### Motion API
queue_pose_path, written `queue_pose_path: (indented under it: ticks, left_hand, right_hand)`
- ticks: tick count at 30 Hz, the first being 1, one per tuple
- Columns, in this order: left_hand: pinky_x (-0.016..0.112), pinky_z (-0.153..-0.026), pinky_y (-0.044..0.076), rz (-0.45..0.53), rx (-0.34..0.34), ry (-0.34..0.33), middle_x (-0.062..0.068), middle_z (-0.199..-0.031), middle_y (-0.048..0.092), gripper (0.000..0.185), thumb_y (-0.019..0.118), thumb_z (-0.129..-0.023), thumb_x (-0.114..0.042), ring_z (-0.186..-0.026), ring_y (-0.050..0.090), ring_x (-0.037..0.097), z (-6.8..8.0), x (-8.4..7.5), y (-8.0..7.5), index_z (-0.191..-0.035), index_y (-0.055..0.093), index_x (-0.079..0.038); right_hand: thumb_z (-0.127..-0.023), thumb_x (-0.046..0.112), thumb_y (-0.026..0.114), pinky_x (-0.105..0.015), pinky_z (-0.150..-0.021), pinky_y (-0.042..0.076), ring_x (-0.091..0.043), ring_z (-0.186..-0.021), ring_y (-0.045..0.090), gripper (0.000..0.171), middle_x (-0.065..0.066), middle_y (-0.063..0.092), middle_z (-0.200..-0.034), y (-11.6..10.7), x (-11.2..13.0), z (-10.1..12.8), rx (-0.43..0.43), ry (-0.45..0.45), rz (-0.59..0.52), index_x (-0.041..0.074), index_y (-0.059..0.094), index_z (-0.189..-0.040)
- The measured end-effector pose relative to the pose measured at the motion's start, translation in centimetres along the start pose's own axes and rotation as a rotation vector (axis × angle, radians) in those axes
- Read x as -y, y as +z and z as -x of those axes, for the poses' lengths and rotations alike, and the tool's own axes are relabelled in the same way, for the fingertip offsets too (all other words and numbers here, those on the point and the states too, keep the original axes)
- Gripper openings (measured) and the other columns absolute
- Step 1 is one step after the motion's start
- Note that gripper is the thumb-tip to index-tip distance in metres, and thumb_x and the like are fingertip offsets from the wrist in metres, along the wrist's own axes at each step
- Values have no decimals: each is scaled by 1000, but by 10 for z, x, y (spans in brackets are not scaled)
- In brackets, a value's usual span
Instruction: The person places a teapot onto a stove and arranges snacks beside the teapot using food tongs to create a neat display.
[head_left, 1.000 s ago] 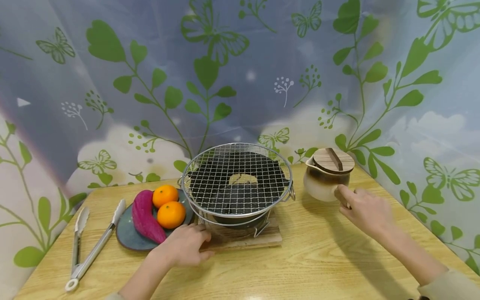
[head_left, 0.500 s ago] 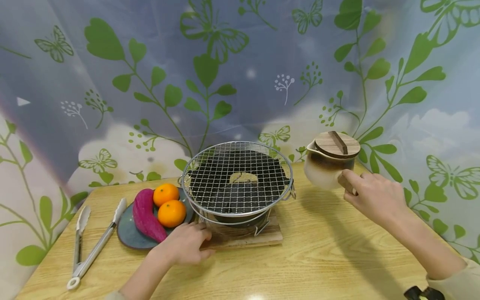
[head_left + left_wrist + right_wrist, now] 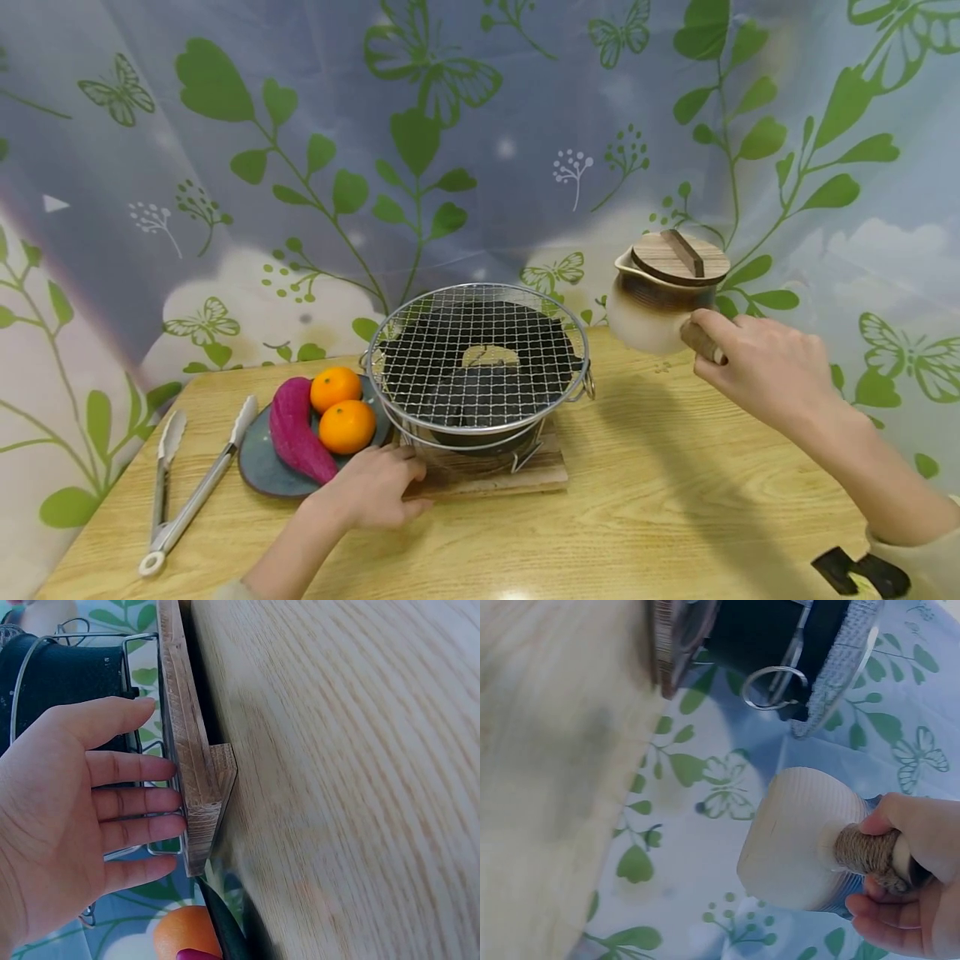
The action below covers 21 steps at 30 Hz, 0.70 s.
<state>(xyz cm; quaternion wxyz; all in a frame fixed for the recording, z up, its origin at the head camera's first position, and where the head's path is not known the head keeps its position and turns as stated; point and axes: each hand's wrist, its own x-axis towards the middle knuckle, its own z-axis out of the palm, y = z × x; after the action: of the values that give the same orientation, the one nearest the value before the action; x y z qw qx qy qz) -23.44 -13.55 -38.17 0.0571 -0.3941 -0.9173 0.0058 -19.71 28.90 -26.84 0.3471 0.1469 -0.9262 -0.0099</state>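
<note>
Evidently, right hand (image 3: 772,367) grips twine-wrapped handle (image 3: 866,850), so lidded pot (image 3: 651,323) hangs upright; left hand (image 3: 375,493), fingers nearly straight, touches near-left end of wooden board (image 3: 517,483), perhaps steadying grill (image 3: 480,392).

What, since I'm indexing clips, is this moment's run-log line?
right hand: grips teapot by twine-wrapped handle, above tabletop | wooden lid: on | left hand: at wooden board | wire grill: on black stove
</note>
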Motion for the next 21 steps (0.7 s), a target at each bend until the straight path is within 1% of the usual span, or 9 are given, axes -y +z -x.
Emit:
queue_pose_path:
  ticks: [7, 11, 15, 18, 21]
  left_hand:
    - [35, -67, 44, -1, 8, -7, -4, -86, 57, 25, 63, -79, -43, -81, 56, 20, 0, 0, -1, -76, 61, -18]
    - [35, -67, 44, -1, 0, -5, -4, -85, 56, 25, 64, -79, -43, -81, 56, 20, 1, 0, -1, -76, 61, -18]
    - [35, -68, 44, 1, -7, -3, -4, -86, 57, 25, 64, -79, -43, -81, 56, 20, 1, 0, -1, -77, 62, -18]
    - [35, -68, 44, 3, -10, -1, -4, -84, 57, 24, 64, -79, -42, -80, 55, 20, 1, 0, 0, -76, 61, -18]
    - [35, -68, 44, 3, -11, 0, -4, -83, 56, 24, 64, -79, -42, -79, 55, 20, 1, 0, 0, -74, 60, -19]
  right_hand:
    - [-73, 16, 62, -29, -34, 20, -14, -41, 31, 34, 3, 38, -54, -14, 5, -15, -23, -18, 38, 15, 60, -107]
    - [-75, 17, 63, -30, -35, 23, -14, -42, 34, 34, 4, 41, -55, -21, 11, -23, 14, -6, 37, 16, 60, -109]
    - [-77, 20, 63, -32, -36, 26, -14, -45, 40, 35, 4, 48, -59, -27, 18, -28, 64, 27, 24, 19, 59, -112]
    - [-76, 21, 62, -33, -37, 28, -15, -46, 43, 36, 4, 50, -62, -29, 24, -33, 73, 34, 17, 20, 59, -112]
    - [-75, 21, 62, -34, -36, 28, -15, -45, 42, 37, 4, 49, -61, -29, 30, -37, 68, 11, 5, 19, 59, -112]
